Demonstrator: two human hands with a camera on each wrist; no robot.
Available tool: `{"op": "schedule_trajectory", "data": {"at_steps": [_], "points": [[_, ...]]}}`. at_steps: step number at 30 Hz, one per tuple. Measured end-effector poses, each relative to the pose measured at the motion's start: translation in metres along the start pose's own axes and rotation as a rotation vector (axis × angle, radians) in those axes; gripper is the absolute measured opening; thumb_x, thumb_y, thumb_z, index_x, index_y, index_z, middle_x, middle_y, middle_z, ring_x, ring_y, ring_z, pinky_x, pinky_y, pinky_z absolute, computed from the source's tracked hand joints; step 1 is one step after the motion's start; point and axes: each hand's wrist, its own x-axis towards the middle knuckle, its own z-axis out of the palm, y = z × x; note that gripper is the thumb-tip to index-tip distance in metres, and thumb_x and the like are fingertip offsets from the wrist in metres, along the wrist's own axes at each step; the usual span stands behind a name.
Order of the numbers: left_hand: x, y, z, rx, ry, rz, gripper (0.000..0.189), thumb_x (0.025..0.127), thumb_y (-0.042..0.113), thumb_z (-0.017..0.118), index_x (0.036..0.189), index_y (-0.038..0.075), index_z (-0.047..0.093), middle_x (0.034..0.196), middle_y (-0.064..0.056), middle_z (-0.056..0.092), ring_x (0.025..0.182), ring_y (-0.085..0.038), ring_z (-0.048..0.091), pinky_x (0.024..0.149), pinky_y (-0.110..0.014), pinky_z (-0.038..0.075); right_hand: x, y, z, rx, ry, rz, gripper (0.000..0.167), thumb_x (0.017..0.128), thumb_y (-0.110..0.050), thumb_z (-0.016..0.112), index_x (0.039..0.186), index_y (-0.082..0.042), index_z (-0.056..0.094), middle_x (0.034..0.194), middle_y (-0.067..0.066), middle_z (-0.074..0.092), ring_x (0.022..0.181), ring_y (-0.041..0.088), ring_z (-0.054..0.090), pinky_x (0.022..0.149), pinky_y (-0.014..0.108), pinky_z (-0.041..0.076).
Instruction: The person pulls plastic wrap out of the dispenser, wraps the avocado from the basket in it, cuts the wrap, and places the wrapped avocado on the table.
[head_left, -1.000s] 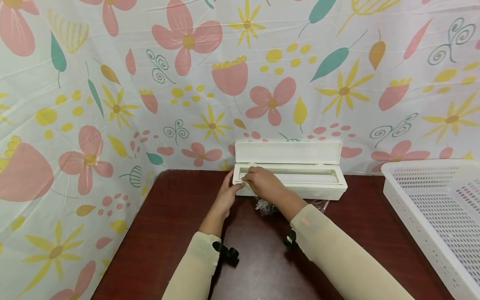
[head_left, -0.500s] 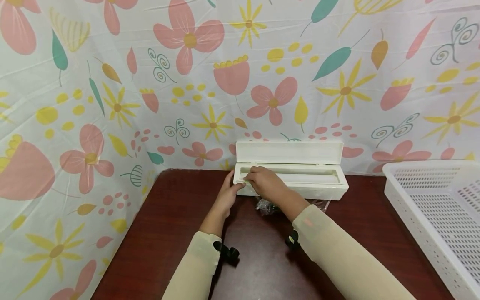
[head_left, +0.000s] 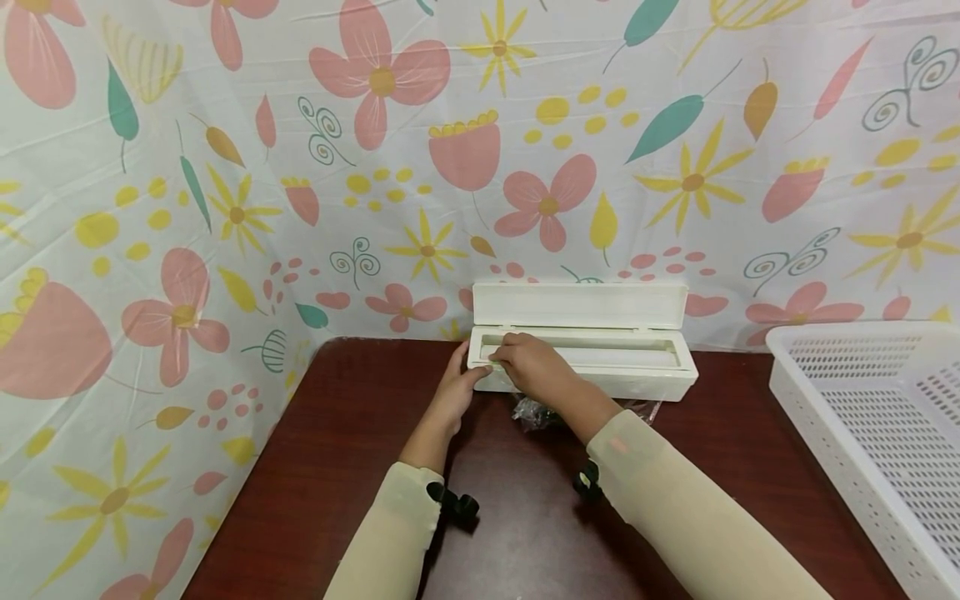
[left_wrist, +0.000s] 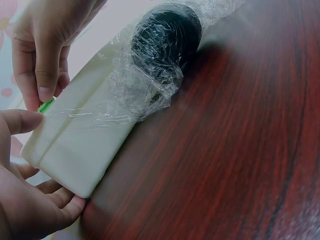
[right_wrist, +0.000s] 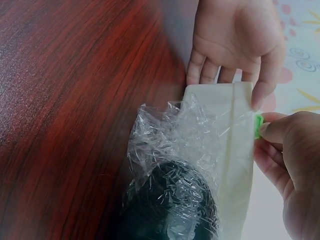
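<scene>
A long white cling film dispenser (head_left: 615, 384) stands at the back of the table, its lid (head_left: 577, 304) raised and a white roll (head_left: 626, 357) inside. My left hand (head_left: 450, 397) holds its left end, thumb on top and fingers round the end face. Between thumb and fingers, my right hand (head_left: 538, 368) pinches a small green slide cutter (left_wrist: 46, 105) on the front edge, close to the left thumb. Clear cling film (right_wrist: 165, 135) runs from that edge down the front. It wraps a dark rounded object (left_wrist: 167, 37), which my right hand and forearm mostly hide in the head view.
A white perforated plastic basket (head_left: 817, 433) stands on the right of the dark red wooden table (head_left: 360, 417). A flower-printed sheet (head_left: 420, 250) hangs behind and on the left. Black wrist cameras are strapped to both sleeves.
Both hands keep their places on the dispenser and the cutter. The view has shifted very slightly; nothing else has visibly moved.
</scene>
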Motion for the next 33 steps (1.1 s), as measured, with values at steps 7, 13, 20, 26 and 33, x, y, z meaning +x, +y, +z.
{"op": "schedule_trajectory", "data": {"at_steps": [7, 13, 20, 26, 33], "points": [[0.0007, -0.0006, -0.0005, -0.008, -0.016, 0.003, 0.073, 0.097, 0.034, 0.064, 0.160, 0.032, 0.026, 0.166, -0.005, 0.026, 0.152, -0.032, 0.027, 0.123, -0.059, 0.020, -0.0012, 0.0013, -0.0007, -0.004, 0.007, -0.011, 0.022, 0.100, -0.007, 0.062, 0.117, -0.006, 0.075, 0.105, 0.008, 0.068, 0.098, 0.025, 0.066, 0.087, 0.035, 0.056], [-0.0002, -0.0011, -0.0013, 0.008, -0.019, -0.001, 0.074, 0.096, 0.036, 0.065, 0.159, 0.035, 0.026, 0.166, -0.004, 0.027, 0.152, -0.033, 0.028, 0.123, -0.059, 0.021, -0.0020, 0.0018, -0.0007, 0.001, -0.001, -0.010, 0.022, 0.100, -0.006, 0.062, 0.116, -0.005, 0.075, 0.105, 0.008, 0.068, 0.098, 0.026, 0.065, 0.088, 0.036, 0.056], [-0.0009, -0.0001, -0.0008, 0.012, -0.013, -0.004, 0.074, 0.096, 0.036, 0.065, 0.159, 0.037, 0.026, 0.166, -0.002, 0.026, 0.152, -0.032, 0.027, 0.123, -0.060, 0.021, -0.0016, 0.0033, 0.0012, -0.006, 0.006, -0.008, 0.021, 0.099, -0.007, 0.062, 0.116, -0.006, 0.076, 0.103, 0.007, 0.068, 0.097, 0.025, 0.066, 0.086, 0.035, 0.056], [-0.0006, -0.0003, -0.0007, 0.014, -0.013, 0.005, 0.074, 0.096, 0.035, 0.065, 0.159, 0.035, 0.026, 0.165, -0.002, 0.028, 0.150, -0.031, 0.030, 0.123, -0.057, 0.022, -0.0022, 0.0037, 0.0003, 0.001, 0.010, -0.013, 0.021, 0.099, -0.006, 0.062, 0.116, -0.005, 0.076, 0.104, 0.007, 0.068, 0.097, 0.025, 0.066, 0.086, 0.035, 0.057], [-0.0004, -0.0018, -0.0012, 0.012, -0.010, 0.007, 0.074, 0.096, 0.035, 0.065, 0.160, 0.032, 0.026, 0.166, -0.005, 0.028, 0.151, -0.033, 0.030, 0.122, -0.059, 0.022, -0.0034, 0.0037, -0.0012, 0.012, -0.011, -0.002, 0.022, 0.100, -0.006, 0.061, 0.117, -0.006, 0.075, 0.104, 0.007, 0.068, 0.098, 0.025, 0.066, 0.086, 0.034, 0.057]]}}
